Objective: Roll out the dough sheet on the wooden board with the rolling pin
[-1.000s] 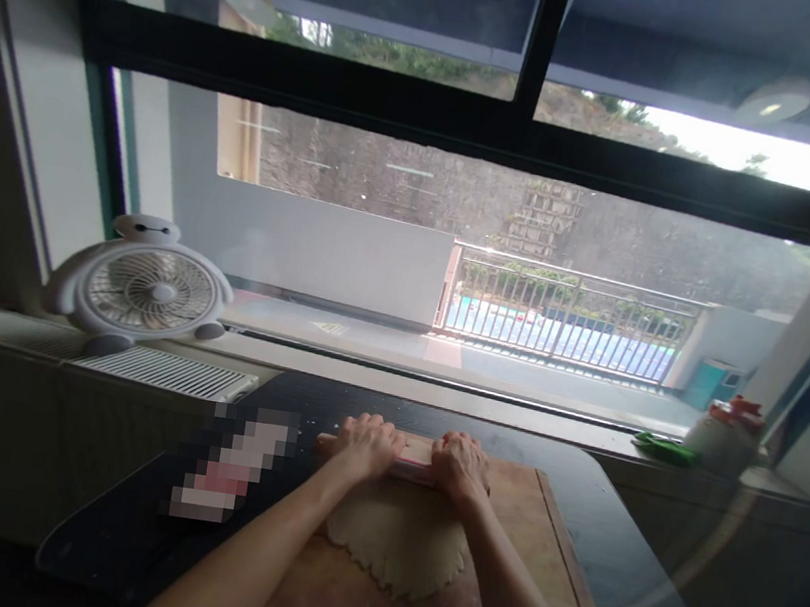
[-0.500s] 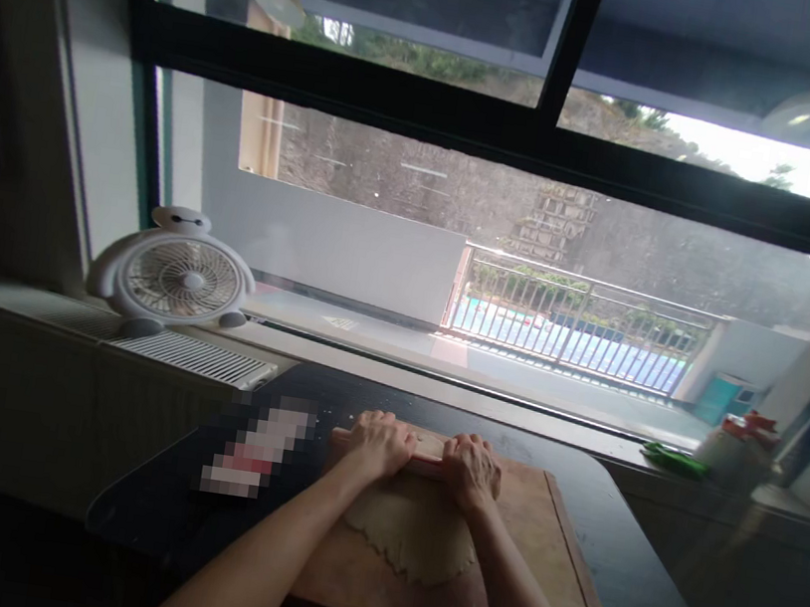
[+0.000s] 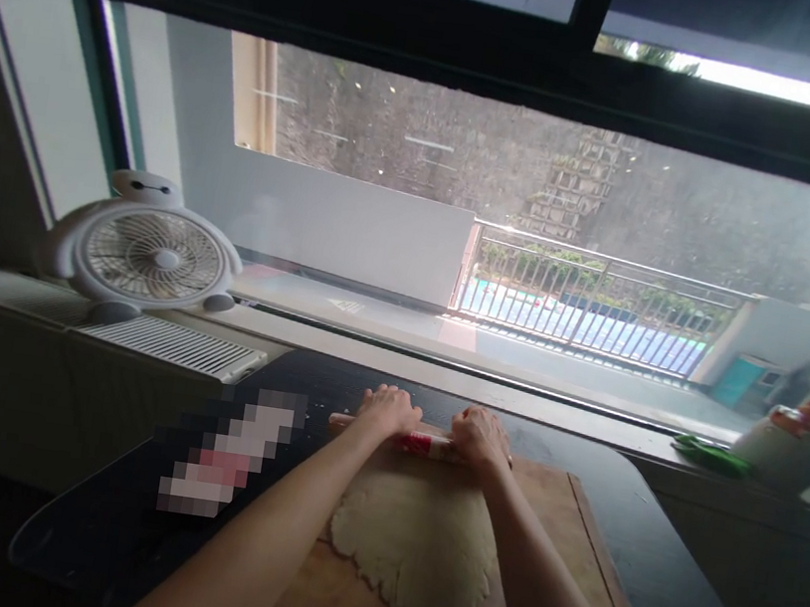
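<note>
A flat sheet of dough (image 3: 417, 536) with a ragged near edge lies on a wooden board (image 3: 333, 600). Across its far end runs a rolling pin (image 3: 428, 446), pale with a red patch in the middle. My left hand (image 3: 390, 410) is closed over the pin's left part, and its left tip sticks out past the fingers. My right hand (image 3: 483, 435) is wrapped round the right part. Both forearms stretch forward over the board, either side of the dough. The dough's far edge is hidden under the pin and hands.
The board rests on a dark table (image 3: 658, 540) against a window. A white fan (image 3: 166, 258) stands on the radiator cover (image 3: 173, 343) at the left. On the sill at the right are a green cloth (image 3: 711, 454) and a pale bag (image 3: 787, 453). A pixelated patch covers something left of the board.
My hands and the rolling pin have shifted slightly, and the pin's red patch now shows between them. The view has tilted down and moved closer, with more of the dough visible.
</note>
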Demonstrator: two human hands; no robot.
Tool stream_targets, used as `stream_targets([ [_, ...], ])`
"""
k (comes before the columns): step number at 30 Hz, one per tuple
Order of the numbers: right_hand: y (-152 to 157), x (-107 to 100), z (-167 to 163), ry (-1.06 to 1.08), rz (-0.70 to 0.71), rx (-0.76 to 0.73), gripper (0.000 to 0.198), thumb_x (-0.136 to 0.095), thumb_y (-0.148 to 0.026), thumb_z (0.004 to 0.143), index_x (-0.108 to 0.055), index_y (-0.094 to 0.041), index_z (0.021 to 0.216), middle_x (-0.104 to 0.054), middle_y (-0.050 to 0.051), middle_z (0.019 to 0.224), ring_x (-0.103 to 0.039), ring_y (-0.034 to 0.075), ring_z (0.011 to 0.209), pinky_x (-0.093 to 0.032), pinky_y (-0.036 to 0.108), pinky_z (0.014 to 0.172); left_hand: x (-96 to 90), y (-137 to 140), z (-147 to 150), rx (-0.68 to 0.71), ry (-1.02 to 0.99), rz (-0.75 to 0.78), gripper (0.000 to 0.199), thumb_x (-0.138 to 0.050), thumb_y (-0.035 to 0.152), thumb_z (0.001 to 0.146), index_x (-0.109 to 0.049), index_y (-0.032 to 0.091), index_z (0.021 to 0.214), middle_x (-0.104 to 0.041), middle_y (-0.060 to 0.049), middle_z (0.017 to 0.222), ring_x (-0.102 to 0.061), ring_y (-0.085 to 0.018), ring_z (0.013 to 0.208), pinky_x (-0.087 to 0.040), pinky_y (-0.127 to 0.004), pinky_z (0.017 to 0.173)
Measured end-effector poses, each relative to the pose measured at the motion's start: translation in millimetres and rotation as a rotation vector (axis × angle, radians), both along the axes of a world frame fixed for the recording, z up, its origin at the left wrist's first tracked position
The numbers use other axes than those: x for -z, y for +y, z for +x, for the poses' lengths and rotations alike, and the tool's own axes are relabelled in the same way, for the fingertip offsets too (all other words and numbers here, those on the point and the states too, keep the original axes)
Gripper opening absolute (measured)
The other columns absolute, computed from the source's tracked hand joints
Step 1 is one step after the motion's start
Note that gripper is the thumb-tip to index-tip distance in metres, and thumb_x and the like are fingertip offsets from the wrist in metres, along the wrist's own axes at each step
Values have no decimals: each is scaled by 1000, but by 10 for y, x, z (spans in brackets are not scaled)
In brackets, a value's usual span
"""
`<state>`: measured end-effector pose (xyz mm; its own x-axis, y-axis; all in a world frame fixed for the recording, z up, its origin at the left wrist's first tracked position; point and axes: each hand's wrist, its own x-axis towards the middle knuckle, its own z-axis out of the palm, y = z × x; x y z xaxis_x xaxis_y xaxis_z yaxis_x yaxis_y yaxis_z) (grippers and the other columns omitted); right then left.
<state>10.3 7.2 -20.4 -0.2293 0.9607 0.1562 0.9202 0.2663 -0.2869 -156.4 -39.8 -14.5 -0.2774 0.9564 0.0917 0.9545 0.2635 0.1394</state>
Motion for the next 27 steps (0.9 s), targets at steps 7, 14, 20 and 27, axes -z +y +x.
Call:
stream_targets([
  [7, -441, -55, 135, -23, 29, -32, 39, -31, -38, 84, -64, -20, 92, -60, 12, 100, -51, 26, 94, -36, 38, 77, -34, -395, 173, 47, 53, 88, 47, -26, 46, 82, -66, 23, 92, -64, -10, 101, -53, -28, 98, -35, -49, 83],
  [14, -1064, -24, 360, -16, 249, -166, 40, -26, -34, 90, -63, -22, 84, -61, 7, 92, -51, 21, 92, -31, 34, 82, -57, -1054, 416, 149, 93, 295, 44, -26, 41, 87, -65, 22, 90, -64, -8, 99, -51, -23, 98, -30, -42, 90],
  [20, -1575, 72, 708, 101, 293, -298, 27, -34, -37, 89, -59, -27, 90, -60, 0, 90, -50, 16, 88, -31, 29, 80, -65, -1625, 408, 338, 6, 383, 36, -30, 40, 87, -61, 29, 101, -62, -3, 104, -49, -20, 102, -29, -40, 91],
  [27, -1543, 5, 716, 29, 299, -211, 37, -27, -37, 92, -61, -25, 80, -56, 3, 92, -49, 16, 86, -31, 28, 79, -143, -1563, 379, 262, 27, 249, 41, -26, 43, 88, -62, 31, 103, -54, -1, 121, -43, -22, 111, -30, -38, 92],
])
